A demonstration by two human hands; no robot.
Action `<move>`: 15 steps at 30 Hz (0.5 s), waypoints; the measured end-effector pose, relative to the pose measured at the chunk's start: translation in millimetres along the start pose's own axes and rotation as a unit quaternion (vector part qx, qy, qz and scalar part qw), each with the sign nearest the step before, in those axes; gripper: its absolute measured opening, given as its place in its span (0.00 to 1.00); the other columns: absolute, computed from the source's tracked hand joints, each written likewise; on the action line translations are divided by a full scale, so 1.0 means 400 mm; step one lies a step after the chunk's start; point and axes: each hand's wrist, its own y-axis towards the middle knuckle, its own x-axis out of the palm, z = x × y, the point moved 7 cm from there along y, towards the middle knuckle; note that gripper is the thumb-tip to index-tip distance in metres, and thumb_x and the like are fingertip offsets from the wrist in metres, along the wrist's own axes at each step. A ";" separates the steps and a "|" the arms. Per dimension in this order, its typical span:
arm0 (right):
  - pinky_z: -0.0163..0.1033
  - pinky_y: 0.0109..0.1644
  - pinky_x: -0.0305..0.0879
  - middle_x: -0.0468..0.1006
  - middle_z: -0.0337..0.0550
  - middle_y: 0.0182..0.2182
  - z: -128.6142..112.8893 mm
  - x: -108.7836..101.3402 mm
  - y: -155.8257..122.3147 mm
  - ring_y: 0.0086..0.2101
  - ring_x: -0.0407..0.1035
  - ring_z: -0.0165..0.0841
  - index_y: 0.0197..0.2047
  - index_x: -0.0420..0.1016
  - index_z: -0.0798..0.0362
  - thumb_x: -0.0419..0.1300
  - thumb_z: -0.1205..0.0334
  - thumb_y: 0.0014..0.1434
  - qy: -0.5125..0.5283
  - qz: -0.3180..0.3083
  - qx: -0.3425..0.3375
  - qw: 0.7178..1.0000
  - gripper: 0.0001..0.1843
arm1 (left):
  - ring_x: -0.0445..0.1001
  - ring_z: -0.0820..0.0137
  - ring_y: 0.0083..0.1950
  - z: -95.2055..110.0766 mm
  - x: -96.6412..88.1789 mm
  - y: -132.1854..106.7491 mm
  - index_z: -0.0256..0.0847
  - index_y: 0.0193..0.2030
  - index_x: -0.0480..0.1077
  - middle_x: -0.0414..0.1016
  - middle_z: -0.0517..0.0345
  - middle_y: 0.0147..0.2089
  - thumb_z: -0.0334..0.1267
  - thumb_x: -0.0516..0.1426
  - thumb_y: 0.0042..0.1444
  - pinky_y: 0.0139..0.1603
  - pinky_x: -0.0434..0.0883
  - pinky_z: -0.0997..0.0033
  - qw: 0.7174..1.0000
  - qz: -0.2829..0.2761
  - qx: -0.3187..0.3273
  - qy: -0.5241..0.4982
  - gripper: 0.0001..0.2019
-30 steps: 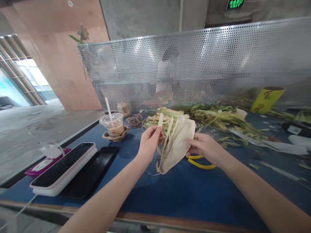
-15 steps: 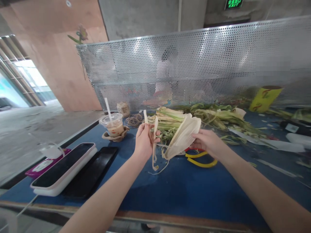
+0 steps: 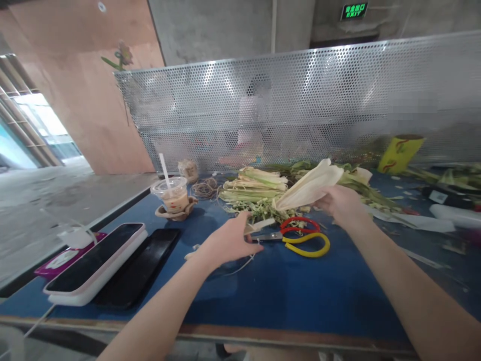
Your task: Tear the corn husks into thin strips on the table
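Note:
My right hand [image 3: 340, 203] pinches a pale dried corn husk [image 3: 310, 188], its wide end up and its narrow end pointing down left. Low over the blue table, my left hand [image 3: 227, 240] has its thumb and fingers spread apart. A cut husk strip [image 3: 260, 225] shows by its fingertips; whether they touch is unclear. Beside that hand lie the scissors [image 3: 306, 237], with one red and one yellow handle; the blade tips reach toward my fingers. Behind both hands rests a bundle of green-yellow stalks or husks [image 3: 255, 185], with leafy green bits [image 3: 259, 208] in front.
At left are a pink-rimmed phone [image 3: 95, 258], a black slab [image 3: 139, 265], and an iced drink cup [image 3: 171, 195] in a cardboard holder. Twine [image 3: 205, 188] lies behind. A yellow roll [image 3: 400, 153] stands at back right, before a perforated metal screen [image 3: 210, 110].
My left hand has lowered toward the table and spread its fingers, parting from the husk strips it held up. My right hand has carried the husk up and right, uncovering the scissors.

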 end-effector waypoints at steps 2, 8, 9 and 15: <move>0.33 0.23 0.70 0.74 0.39 0.16 0.003 -0.007 0.007 0.19 0.70 0.28 0.23 0.70 0.57 0.54 0.74 0.45 0.001 0.003 -0.004 1.000 0.07 | 0.73 0.59 0.37 -0.001 0.025 0.001 0.39 0.59 0.52 0.75 0.52 0.35 0.44 0.57 0.41 0.31 0.63 0.69 0.998 -0.008 -0.012 0.062 0.36; 0.33 0.22 0.70 0.74 0.38 0.15 0.016 -0.009 0.018 0.19 0.70 0.30 0.20 0.70 0.55 0.53 0.75 0.44 0.004 0.007 0.000 1.000 0.08 | 0.73 0.61 0.38 0.006 0.074 0.031 0.34 0.64 0.41 0.73 0.44 0.41 0.34 0.52 0.43 0.30 0.64 0.73 0.994 -0.012 -0.004 0.107 0.40; 0.33 0.22 0.70 0.74 0.37 0.15 0.016 -0.010 0.020 0.19 0.70 0.29 0.21 0.70 0.56 0.53 0.75 0.44 0.004 0.011 0.001 1.000 0.08 | 0.73 0.62 0.38 0.007 0.078 0.034 0.33 0.65 0.40 0.73 0.44 0.41 0.33 0.52 0.43 0.31 0.63 0.73 0.994 -0.016 -0.003 0.106 0.41; 0.34 0.27 0.70 0.74 0.37 0.19 0.015 -0.015 0.032 0.21 0.69 0.27 0.25 0.70 0.58 0.53 0.75 0.52 0.000 0.018 0.013 1.000 0.08 | 0.71 0.64 0.35 -0.001 0.075 0.037 0.28 0.65 0.36 0.73 0.47 0.37 0.31 0.53 0.44 0.31 0.62 0.73 0.998 -0.029 -0.027 0.051 0.42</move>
